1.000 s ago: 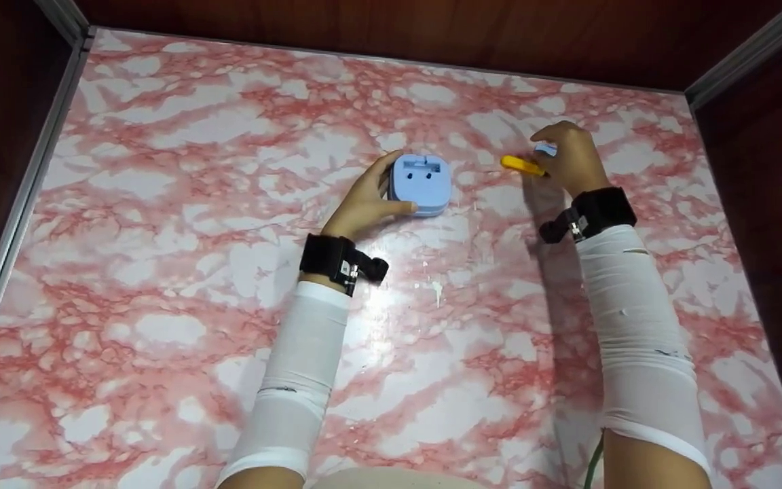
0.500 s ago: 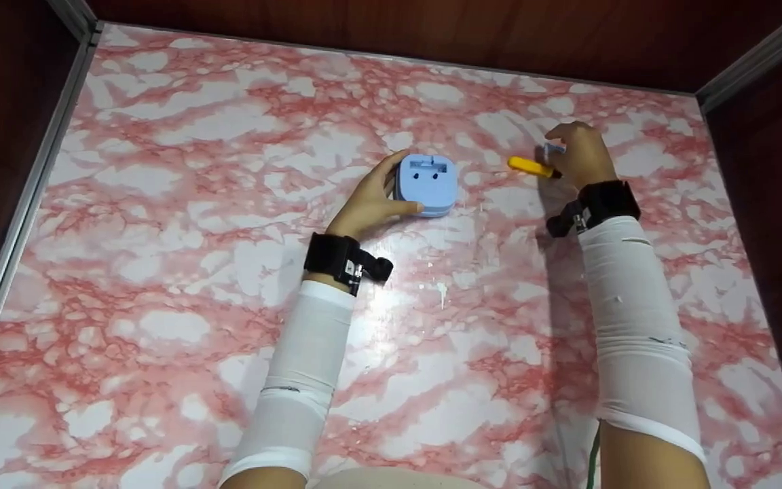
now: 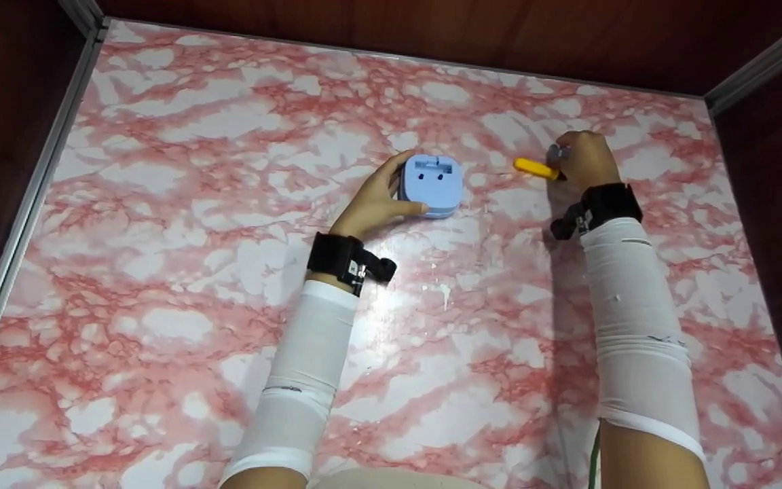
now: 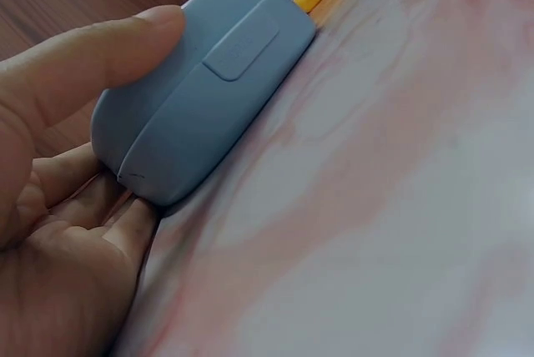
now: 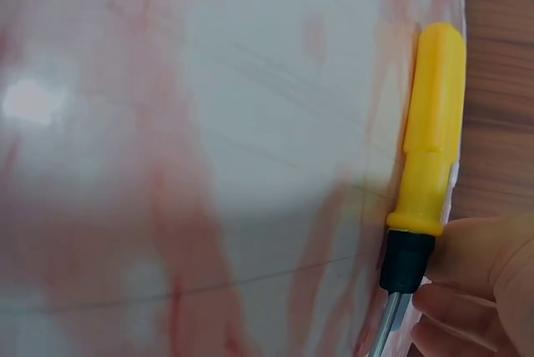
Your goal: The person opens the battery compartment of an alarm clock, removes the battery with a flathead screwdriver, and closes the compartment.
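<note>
Pink-and-white marbled surface [image 3: 160,326], glossy, bounded by dark wood panels with metal corner strips. Item one: pale blue plastic box [image 3: 431,183], squarish with rounded corners, lying flat toward the far middle of the surface; its upper face shows two small dark holes and a notch at the far edge, and the left wrist view shows a raised rectangular tab on its side wall. Left hand [image 3: 372,204] holds it in place, thumb along the near edge, fingers curled round the left side, so the hand is clamped on the box. Item two: screwdriver [image 3: 535,168] with yellow handle, black collar and metal shaft, lying close to the surface just to the right of the box and apart from it, handle pointing toward the box. Right hand [image 3: 584,161] has its fingers closed round the shaft end near the collar; the wrist view shows fingertips [image 5: 467,261] pinching just beside the collar. A small pale object shows at the top of that hand, too small to identify. Progress, as judged: box steadied, tool gripped but by the wrong end for use; its tip has not met the box, which appears closed. Both forearms wear white sleeves and black wrist straps.
</note>
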The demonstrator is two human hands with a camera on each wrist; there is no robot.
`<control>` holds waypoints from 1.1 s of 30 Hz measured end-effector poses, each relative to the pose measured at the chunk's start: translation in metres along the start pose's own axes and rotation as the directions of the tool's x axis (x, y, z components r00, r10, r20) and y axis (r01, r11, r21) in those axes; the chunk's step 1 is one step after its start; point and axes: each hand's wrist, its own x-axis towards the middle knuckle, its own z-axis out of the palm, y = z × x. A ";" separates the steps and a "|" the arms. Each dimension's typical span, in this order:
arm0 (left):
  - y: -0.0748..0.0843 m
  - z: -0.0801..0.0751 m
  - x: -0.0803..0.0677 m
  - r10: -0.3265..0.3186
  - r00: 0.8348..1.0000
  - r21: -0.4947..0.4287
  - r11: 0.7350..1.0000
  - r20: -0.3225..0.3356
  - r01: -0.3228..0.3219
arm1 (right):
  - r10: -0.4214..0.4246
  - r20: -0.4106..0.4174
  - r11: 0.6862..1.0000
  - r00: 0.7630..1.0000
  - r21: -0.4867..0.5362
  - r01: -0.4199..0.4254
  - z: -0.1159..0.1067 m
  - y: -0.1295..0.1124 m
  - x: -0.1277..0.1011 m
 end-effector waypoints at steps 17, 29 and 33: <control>0.000 0.000 -0.001 0.003 1.000 0.003 1.000 -0.005 -0.003 | -0.046 0.021 0.999 0.999 -0.007 0.046 0.000 0.002 -0.001; 0.000 0.000 -0.001 -0.005 1.000 -0.030 1.000 0.005 0.005 | -0.088 -0.019 0.994 0.996 -0.072 0.086 -0.004 0.003 -0.006; 0.001 0.000 0.000 -0.005 1.000 -0.017 1.000 0.000 0.004 | -0.111 -0.048 0.992 0.993 -0.071 0.108 -0.003 0.004 -0.006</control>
